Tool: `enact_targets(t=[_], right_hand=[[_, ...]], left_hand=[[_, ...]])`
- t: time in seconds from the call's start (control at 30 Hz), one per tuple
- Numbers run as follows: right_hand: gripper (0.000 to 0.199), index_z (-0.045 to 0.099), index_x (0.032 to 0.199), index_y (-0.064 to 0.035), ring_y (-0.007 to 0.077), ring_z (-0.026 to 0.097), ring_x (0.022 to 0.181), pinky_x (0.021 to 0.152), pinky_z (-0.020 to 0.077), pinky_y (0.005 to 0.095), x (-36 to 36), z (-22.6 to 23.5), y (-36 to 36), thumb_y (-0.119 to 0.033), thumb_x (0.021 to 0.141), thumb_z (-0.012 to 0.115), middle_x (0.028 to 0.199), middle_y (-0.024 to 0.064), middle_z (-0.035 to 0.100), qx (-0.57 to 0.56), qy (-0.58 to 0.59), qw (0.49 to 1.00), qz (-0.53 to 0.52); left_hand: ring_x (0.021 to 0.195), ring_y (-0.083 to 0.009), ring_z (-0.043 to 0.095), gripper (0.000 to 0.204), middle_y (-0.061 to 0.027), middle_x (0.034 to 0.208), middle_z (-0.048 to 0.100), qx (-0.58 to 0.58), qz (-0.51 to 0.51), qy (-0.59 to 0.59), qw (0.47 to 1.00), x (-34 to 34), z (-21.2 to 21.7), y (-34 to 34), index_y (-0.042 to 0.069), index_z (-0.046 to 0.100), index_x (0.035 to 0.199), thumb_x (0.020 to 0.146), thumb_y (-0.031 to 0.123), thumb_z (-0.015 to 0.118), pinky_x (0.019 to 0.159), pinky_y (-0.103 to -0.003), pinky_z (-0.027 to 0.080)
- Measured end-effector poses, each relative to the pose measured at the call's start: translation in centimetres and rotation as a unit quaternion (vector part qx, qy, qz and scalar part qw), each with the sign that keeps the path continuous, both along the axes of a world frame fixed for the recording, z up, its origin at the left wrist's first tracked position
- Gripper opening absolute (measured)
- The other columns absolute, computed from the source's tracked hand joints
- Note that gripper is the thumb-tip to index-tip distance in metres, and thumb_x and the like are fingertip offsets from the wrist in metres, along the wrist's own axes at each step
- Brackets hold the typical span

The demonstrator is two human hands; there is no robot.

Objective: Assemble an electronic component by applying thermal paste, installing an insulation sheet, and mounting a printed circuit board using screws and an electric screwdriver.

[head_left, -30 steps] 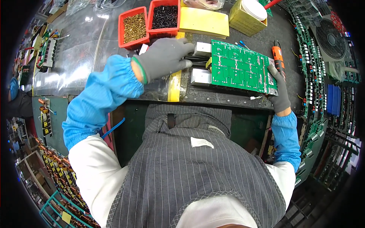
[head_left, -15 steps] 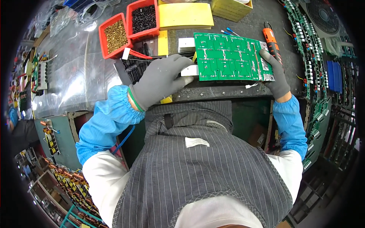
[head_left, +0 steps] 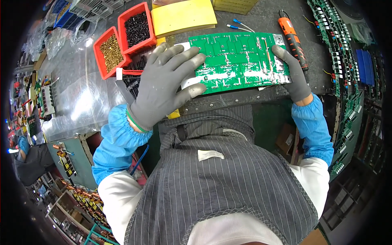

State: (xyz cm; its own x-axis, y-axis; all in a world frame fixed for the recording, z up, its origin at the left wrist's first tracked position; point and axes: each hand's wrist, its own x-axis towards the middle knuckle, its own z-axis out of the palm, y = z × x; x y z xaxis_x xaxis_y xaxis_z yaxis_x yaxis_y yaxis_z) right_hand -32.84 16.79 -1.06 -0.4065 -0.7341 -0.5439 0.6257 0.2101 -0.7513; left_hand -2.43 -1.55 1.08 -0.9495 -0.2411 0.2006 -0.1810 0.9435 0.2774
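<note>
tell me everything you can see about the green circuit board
The green circuit board is a wide flat rectangle, solder side up, with silvery traces and a metal tab at its far right corner. It lies level at the dark workbench's near edge. The gloved left hand rests fingers spread on its left end; the gloved right hand grips its right edge.
</note>
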Motion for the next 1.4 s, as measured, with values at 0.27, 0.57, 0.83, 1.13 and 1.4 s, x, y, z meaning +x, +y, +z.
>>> enact_targets(t=[0.27, 0.57, 0.83, 1.13, 1.4], right_hand=[[0.041, 0.065, 0.126, 0.003, 0.0182, 0.077, 0.09, 0.082, 0.0624, 0.0298, -0.5, -0.9, 0.1, -0.025, 0.097, 0.07, 0.11, 0.0133, 0.076, 0.006, 0.005, 0.999, 0.049], [0.04, 0.063, 0.128, 0.0028, 0.0214, 0.077, 0.092, 0.084, 0.0633, 0.0338, -0.4, -1.5, 0.4, -0.02, 0.096, 0.07, 0.111, 0.0144, 0.076, -0.012, 0.072, 0.997, 0.016], [0.038, 0.059, 0.129, 0.0023, 0.0215, 0.077, 0.091, 0.079, 0.0654, 0.0343, 0.3, -0.9, 0.0, -0.019, 0.098, 0.068, 0.11, 0.0143, 0.074, -0.017, 0.093, 0.995, 0.013], [0.04, 0.063, 0.128, 0.0018, 0.0215, 0.077, 0.092, 0.083, 0.0632, 0.0334, -0.6, -1.5, -0.2, -0.02, 0.096, 0.072, 0.111, 0.0136, 0.076, -0.009, 0.069, 0.997, 0.02], [0.037, 0.063, 0.125, 0.0008, 0.0198, 0.077, 0.086, 0.077, 0.0647, 0.0323, 0.3, -0.7, 0.4, -0.019, 0.096, 0.073, 0.107, 0.0123, 0.075, 0.0, 0.054, 0.998, -0.019]], left_hand=[[0.132, -0.0397, 0.055, 0.056, -0.0167, 0.138, 0.063, 0.104, 0.027, 0.076, 0.991, 1.0, 0.6, -1.6, 0.006, 0.058, 0.141, 0.096, 0.038, 0.07, 0.116, -0.05, 0.038], [0.074, -0.0296, 0.068, 0.035, -0.0168, 0.085, 0.069, 0.159, -0.046, -0.257, 0.952, -0.4, 1.1, -8.7, 0.001, 0.069, 0.117, 0.105, 0.031, 0.057, 0.072, -0.04, 0.056], [0.074, -0.0267, 0.071, 0.032, -0.0131, 0.08, 0.069, 0.157, 0.003, -0.152, 0.976, 0.5, -2.2, -6.3, 0.0, 0.07, 0.104, 0.098, 0.031, 0.065, 0.063, -0.039, 0.055], [0.071, -0.0249, 0.07, 0.026, -0.0085, 0.082, 0.066, -0.13, 0.049, -0.149, 0.979, 1.5, -2.9, -3.3, 0.008, 0.063, 0.096, 0.096, 0.034, 0.069, 0.058, -0.039, 0.054], [0.091, -0.0345, 0.071, 0.023, -0.012, 0.102, 0.073, -0.083, 0.179, -0.012, 0.98, 6.3, 3.6, -13.2, 0.01, 0.071, 0.114, 0.098, 0.026, 0.065, 0.079, -0.044, 0.056]])
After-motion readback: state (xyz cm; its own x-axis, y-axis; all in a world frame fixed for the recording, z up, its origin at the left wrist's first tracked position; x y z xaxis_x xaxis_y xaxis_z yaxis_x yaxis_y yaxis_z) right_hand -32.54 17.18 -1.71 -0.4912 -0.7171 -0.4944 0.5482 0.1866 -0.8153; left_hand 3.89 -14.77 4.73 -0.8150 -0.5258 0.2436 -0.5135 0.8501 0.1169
